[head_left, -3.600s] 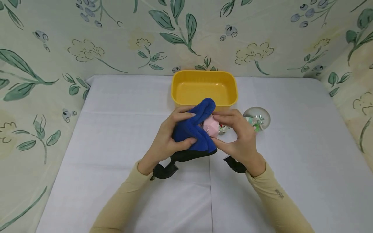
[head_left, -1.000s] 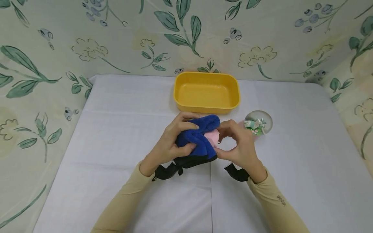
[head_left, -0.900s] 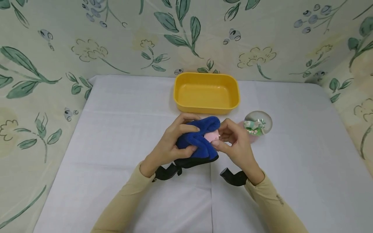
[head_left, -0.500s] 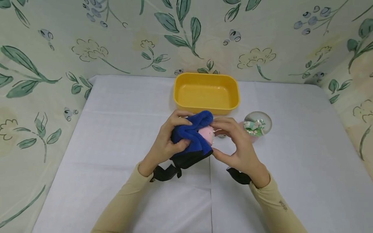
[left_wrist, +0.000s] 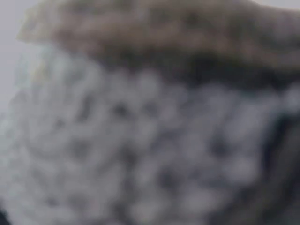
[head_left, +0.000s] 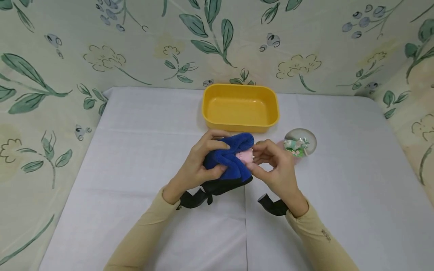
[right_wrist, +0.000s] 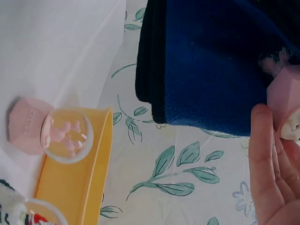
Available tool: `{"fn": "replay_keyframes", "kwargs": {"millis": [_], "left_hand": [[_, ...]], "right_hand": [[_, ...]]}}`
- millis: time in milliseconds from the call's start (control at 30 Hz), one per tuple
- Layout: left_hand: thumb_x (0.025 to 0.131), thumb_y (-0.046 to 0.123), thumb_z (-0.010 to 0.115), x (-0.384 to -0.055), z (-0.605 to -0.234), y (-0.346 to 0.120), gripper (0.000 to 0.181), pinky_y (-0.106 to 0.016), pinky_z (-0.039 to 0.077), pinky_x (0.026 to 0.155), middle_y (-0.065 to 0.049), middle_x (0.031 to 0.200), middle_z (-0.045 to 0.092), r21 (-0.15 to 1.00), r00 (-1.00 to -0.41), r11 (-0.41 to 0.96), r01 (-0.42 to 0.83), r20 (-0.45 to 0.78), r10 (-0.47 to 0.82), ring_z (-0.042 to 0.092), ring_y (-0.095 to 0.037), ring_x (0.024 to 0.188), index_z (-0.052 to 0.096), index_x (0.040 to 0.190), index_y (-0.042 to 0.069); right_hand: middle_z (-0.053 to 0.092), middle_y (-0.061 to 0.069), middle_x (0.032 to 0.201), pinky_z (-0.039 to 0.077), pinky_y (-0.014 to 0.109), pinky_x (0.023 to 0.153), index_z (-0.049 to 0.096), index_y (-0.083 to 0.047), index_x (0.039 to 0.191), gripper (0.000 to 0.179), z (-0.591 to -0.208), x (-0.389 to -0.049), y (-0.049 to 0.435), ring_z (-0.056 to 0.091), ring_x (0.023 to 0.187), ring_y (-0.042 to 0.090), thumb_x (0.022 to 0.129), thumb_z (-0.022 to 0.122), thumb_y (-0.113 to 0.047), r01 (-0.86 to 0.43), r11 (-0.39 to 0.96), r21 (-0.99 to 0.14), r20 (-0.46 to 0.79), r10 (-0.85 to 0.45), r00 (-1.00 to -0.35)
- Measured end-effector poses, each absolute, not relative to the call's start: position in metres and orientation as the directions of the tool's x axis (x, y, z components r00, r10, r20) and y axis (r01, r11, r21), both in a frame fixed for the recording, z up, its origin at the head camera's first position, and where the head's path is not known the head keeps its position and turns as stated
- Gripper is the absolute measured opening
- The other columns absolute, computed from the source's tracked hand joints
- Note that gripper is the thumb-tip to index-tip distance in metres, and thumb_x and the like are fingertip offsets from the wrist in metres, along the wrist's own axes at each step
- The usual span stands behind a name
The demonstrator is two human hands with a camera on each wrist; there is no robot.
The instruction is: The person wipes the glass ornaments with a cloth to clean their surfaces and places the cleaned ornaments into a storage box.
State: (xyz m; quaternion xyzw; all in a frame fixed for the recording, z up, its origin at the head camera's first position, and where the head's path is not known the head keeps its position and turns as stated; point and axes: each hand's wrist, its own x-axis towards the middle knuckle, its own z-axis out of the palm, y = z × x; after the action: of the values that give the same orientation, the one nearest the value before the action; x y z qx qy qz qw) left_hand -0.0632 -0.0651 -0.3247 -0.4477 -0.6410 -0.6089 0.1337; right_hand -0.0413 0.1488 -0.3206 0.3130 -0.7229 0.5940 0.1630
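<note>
Left hand: the fingers and thumb [head_left: 196,163] are curled round a blue cloth [head_left: 233,167], near the middle of the head frame; the cloth is bunched, with a black side [head_left: 226,186] turned downward.
Right hand: a pink faceted piece [head_left: 244,155] is pinched between thumb and fingers [head_left: 279,169], the gap between them narrow.
Pink piece: it is held just right of the frame's centre, partly covered by the cloth's folds; at the right edge of the right wrist frame, a clear part with a pink figure is shown against the cloth.
Yellow box: the box [head_left: 241,126] is set at upper centre, beyond the hands.
Clear globe: a globe with green and white contents [head_left: 300,143] is seen right of the right hand, apart from the box.
Right wrist frame, left: a pink-based globe [right_wrist: 32,125] is seen overlapping the box; a white-and-red item [right_wrist: 14,208] is cut off at lower left.
Left wrist frame: it is filled by a blurred greyish surface; what it is cannot be told.
Table: a white cover [head_left: 346,158] is spread beneath, with a leaf-printed backdrop [head_left: 135,45] across the top.
</note>
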Motion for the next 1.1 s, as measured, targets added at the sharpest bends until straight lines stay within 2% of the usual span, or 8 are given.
{"fn": "replay_keyframes", "kwargs": {"millis": [200, 300, 433, 533, 667, 833, 1000, 1100], "left_hand": [[0.094, 0.039, 0.055, -0.0645, -0.3252, -0.0654, 0.033, -0.044, 0.043, 0.093, -0.023, 0.118, 0.048, 0.687, -0.609, -0.149, 0.712, 0.708, 0.358, 0.048, -0.035, 0.109, 0.047, 0.112, 0.012], [0.095, 0.041, 0.055, -0.065, -0.3248, -0.0657, 0.035, -0.043, 0.043, 0.093, -0.024, 0.118, 0.047, 0.699, -0.618, -0.172, 0.694, 0.701, 0.356, 0.048, -0.035, 0.108, 0.047, 0.113, 0.013], [0.095, 0.041, 0.055, -0.0643, -0.3246, -0.0658, 0.035, -0.043, 0.042, 0.094, -0.024, 0.118, 0.047, 0.714, -0.62, -0.198, 0.671, 0.688, 0.378, 0.047, -0.035, 0.109, 0.046, 0.115, 0.013], [0.095, 0.04, 0.055, -0.0641, -0.3248, -0.065, 0.035, -0.044, 0.041, 0.095, -0.024, 0.119, 0.047, 0.712, -0.613, -0.192, 0.675, 0.687, 0.391, 0.047, -0.035, 0.11, 0.046, 0.115, 0.013], [0.095, 0.037, 0.054, -0.0631, -0.3253, -0.0635, 0.034, -0.045, 0.041, 0.095, -0.023, 0.121, 0.046, 0.69, -0.586, -0.162, 0.705, 0.696, 0.415, 0.047, -0.035, 0.112, 0.046, 0.115, 0.011], [0.095, 0.04, 0.054, -0.0624, -0.328, -0.0633, 0.036, -0.044, 0.043, 0.094, -0.023, 0.12, 0.048, 0.693, -0.602, -0.15, 0.705, 0.696, 0.391, 0.048, -0.035, 0.111, 0.047, 0.113, 0.01], [0.094, 0.045, 0.055, -0.0637, -0.331, -0.0657, 0.042, -0.042, 0.044, 0.092, -0.025, 0.118, 0.048, 0.716, -0.641, -0.153, 0.681, 0.684, 0.348, 0.048, -0.034, 0.107, 0.046, 0.112, 0.008], [0.094, 0.046, 0.054, -0.0637, -0.3313, -0.0668, 0.045, -0.042, 0.043, 0.093, -0.026, 0.119, 0.047, 0.732, -0.657, -0.158, 0.663, 0.67, 0.345, 0.047, -0.034, 0.108, 0.046, 0.112, 0.006]], "right_hand": [[0.06, 0.019, 0.111, 0.052, 0.023, 0.08, 0.048, 0.014, 0.122, 0.062, -0.3186, -0.0431, 0.1524, 0.062, 0.094, 0.018, 0.089, 0.066, -0.035, -0.76, 0.148, -0.633, 0.678, -0.366, -0.637], [0.061, 0.02, 0.11, 0.049, 0.022, 0.084, 0.053, 0.013, 0.117, 0.057, -0.3176, -0.0436, 0.1537, 0.061, 0.092, 0.021, 0.089, 0.066, -0.036, -0.813, 0.213, -0.542, 0.72, -0.38, -0.58], [0.066, 0.016, 0.097, 0.05, 0.019, 0.077, 0.06, 0.01, 0.108, 0.055, -0.3173, -0.0441, 0.1527, 0.063, 0.078, 0.022, 0.087, 0.067, -0.041, -0.83, 0.296, -0.472, 0.765, -0.33, -0.553], [0.067, 0.014, 0.085, 0.052, 0.018, 0.068, 0.06, 0.01, 0.103, 0.055, -0.3189, -0.0441, 0.1503, 0.062, 0.068, 0.017, 0.086, 0.067, -0.042, -0.798, 0.279, -0.533, 0.748, -0.286, -0.599], [0.065, 0.006, 0.075, 0.051, 0.016, 0.059, 0.058, 0.01, 0.095, 0.053, -0.3213, -0.0414, 0.1462, 0.06, 0.062, 0.008, 0.085, 0.07, -0.04, -0.67, 0.168, -0.724, 0.637, -0.21, -0.741], [0.064, 0.002, 0.083, 0.052, 0.017, 0.063, 0.058, 0.009, 0.102, 0.056, -0.3211, -0.0383, 0.1454, 0.061, 0.069, 0.008, 0.086, 0.069, -0.043, -0.593, 0.139, -0.793, 0.562, -0.206, -0.801], [0.057, 0.019, 0.117, 0.05, 0.024, 0.083, 0.049, 0.012, 0.12, 0.062, -0.3154, -0.0417, 0.1497, 0.057, 0.1, 0.021, 0.089, 0.066, -0.039, -0.738, 0.159, -0.656, 0.666, -0.338, -0.665], [0.055, 0.023, 0.117, 0.047, 0.024, 0.089, 0.054, 0.011, 0.115, 0.056, -0.3125, -0.0432, 0.1513, 0.055, 0.104, 0.026, 0.089, 0.066, -0.037, -0.821, 0.222, -0.526, 0.725, -0.388, -0.569]]}}
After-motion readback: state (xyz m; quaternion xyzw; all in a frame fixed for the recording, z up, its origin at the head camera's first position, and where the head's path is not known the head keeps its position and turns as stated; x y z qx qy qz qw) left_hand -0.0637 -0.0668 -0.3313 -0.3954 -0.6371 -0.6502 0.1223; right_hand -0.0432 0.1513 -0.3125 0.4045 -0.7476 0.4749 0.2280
